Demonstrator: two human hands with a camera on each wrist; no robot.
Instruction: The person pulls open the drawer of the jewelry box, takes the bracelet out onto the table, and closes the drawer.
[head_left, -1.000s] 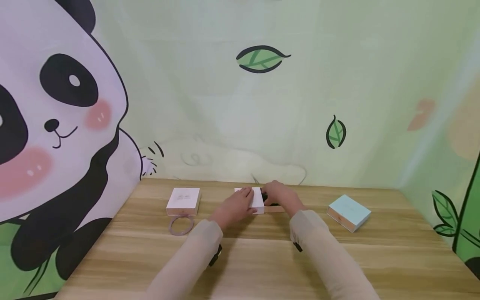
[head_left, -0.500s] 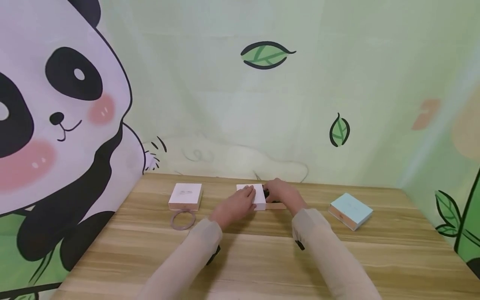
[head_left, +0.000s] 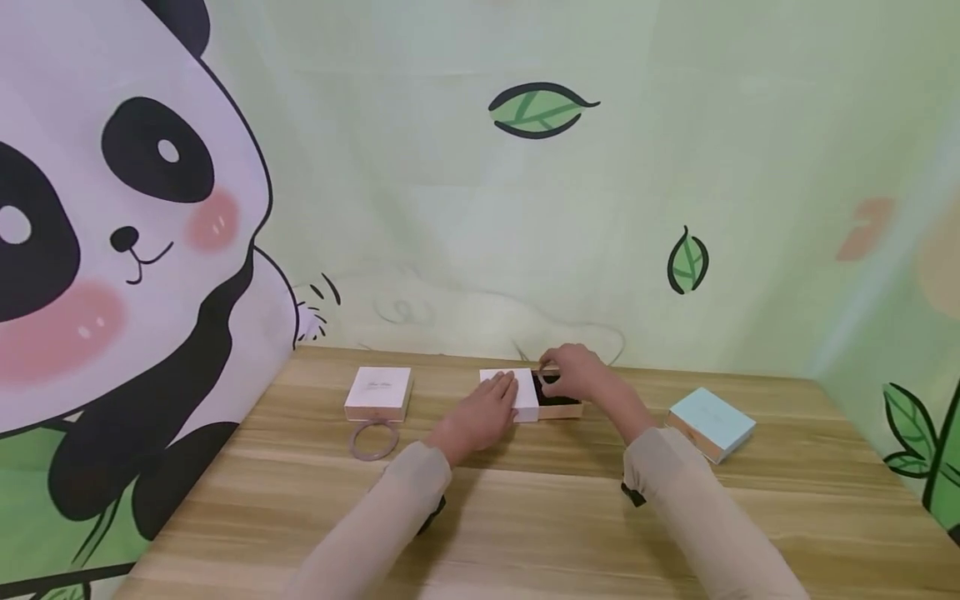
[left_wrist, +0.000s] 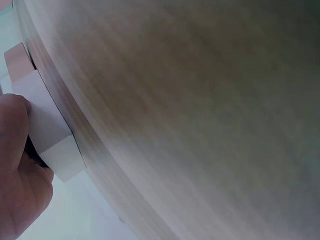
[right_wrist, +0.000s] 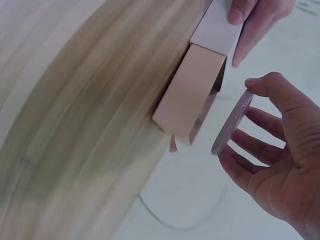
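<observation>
My left hand (head_left: 480, 417) grips the white sleeve of a drawer-style gift box (head_left: 525, 388), its fingers over the top and its thumb on the near side. From the sleeve's right end the pinkish-tan drawer (right_wrist: 187, 90) is pulled out, showing a black lining (head_left: 551, 392). Just above that drawer, my right hand (head_left: 581, 375) holds a pale mauve bangle (right_wrist: 232, 122) by its rim, between thumb and fingers. The right wrist view shows the bangle apart from the box. In the left wrist view only part of the left hand (left_wrist: 17, 165) is in frame, against the white sleeve.
A second white box (head_left: 378, 392) stands at the left, with another mauve bangle (head_left: 373, 440) lying in front of it. To the right sits a light blue box (head_left: 711, 423), turned at an angle. Behind the wooden table (head_left: 525, 517) hangs a printed panda backdrop (head_left: 420, 208).
My right hand has lifted from inside the drawer, and the bangle now shows in its fingers. More of the black lining is visible. The left hand stays on the box's sleeve.
</observation>
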